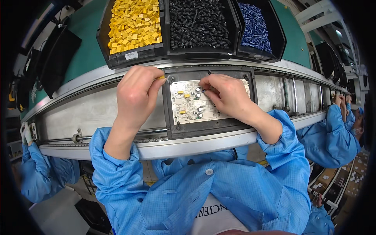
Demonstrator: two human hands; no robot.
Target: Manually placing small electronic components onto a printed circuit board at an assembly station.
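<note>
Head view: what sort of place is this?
Probably an electronics assembly line: a circuit board sits in a dark frame on a conveyor, open bins hold small parts, and others in blue jackets are stationed along it.

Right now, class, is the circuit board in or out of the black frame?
In: the circuit board lies within the black frame, whose border shows along the board's left and lower edges.

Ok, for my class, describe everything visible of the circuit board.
The circuit board is a flat, pale rectangle with dark printed markings, lying in a black frame. Yellow blocks and dark, pale-topped cylinders stand on it. The right hand hides part of its upper right; whether they touch is unclear.
</note>
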